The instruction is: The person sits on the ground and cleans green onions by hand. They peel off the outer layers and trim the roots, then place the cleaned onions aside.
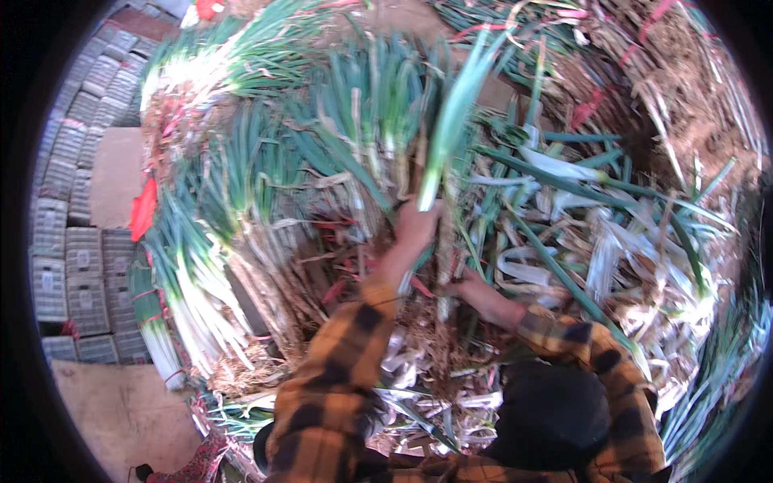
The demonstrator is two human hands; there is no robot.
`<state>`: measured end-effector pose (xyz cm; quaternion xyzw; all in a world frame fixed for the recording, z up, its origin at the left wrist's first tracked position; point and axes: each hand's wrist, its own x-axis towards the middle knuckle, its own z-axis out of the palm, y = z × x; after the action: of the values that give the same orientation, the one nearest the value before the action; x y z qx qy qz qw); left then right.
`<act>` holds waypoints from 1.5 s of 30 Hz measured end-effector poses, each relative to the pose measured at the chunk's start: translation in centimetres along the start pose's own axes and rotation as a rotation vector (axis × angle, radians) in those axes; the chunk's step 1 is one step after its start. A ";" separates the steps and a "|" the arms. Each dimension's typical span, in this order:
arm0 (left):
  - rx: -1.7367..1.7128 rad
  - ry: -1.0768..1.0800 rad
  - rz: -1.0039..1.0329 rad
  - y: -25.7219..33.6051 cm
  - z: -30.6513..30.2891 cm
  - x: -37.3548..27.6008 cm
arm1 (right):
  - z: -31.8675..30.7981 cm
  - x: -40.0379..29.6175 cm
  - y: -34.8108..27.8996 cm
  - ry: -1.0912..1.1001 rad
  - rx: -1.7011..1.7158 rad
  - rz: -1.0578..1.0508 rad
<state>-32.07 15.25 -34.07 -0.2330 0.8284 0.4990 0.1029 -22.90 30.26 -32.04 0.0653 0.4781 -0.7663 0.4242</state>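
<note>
My left hand [416,226] is closed around a long green onion [450,130], whose green leaves point up and away from me. To its lower right, my right hand [474,290] is at an upright stalk covered in dry brown husk [445,259]; blur hides how its fingers lie. Around the hands are unpeeled onions with dry outer leaves and pieces of red tie. Left of my forearm lie onions with brown soil-covered stems [266,284] beside cleaned onions with white stems [202,302].
A heap of peeled husks and leaves [598,241] spreads at the right. Stacked bundles [84,265] and cardboard [118,178] stand at the left. A tied onion bundle [151,314] lies nearby, above a bare board [121,410]. A patterned red sleeve [196,462] shows at bottom left.
</note>
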 end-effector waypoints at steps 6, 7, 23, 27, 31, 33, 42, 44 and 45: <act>-0.100 -0.193 -0.145 -0.4 2.6 2.8 | -0.2 -0.1 0.7 0.007 -0.057 -0.076; -0.310 -0.208 -0.037 0.0 2.7 2.5 | -0.8 0.3 0.5 0.003 0.017 -0.016; -0.567 0.494 0.530 14.7 -15.3 0.1 | -4.5 0.5 4.3 0.335 -0.483 0.096; -0.548 0.779 0.490 12.6 -25.3 -2.1 | -3.9 0.4 2.1 0.266 -0.835 -0.008; -0.656 0.776 0.478 10.1 -30.6 -6.2 | -3.8 0.4 -3.1 0.490 -1.259 -0.481; -0.695 0.828 0.474 6.9 -30.8 -9.3 | -0.6 -0.9 -8.1 0.366 -1.218 -0.649; -0.979 0.382 0.154 9.5 -25.1 -21.0 | 12.8 -8.0 -12.2 -0.217 -1.400 -0.522; -0.879 0.389 0.154 8.8 -25.5 -23.2 | 12.9 -10.6 -13.6 -0.045 -1.538 -0.587; -0.815 0.412 0.150 8.3 -26.3 -24.9 | 13.0 -12.2 -14.5 -0.008 -1.490 -0.568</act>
<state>-12.82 2.57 -4.89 -0.2880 0.5826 0.7333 -0.2000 -21.60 29.87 -9.10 -0.3625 0.8616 -0.3238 0.1465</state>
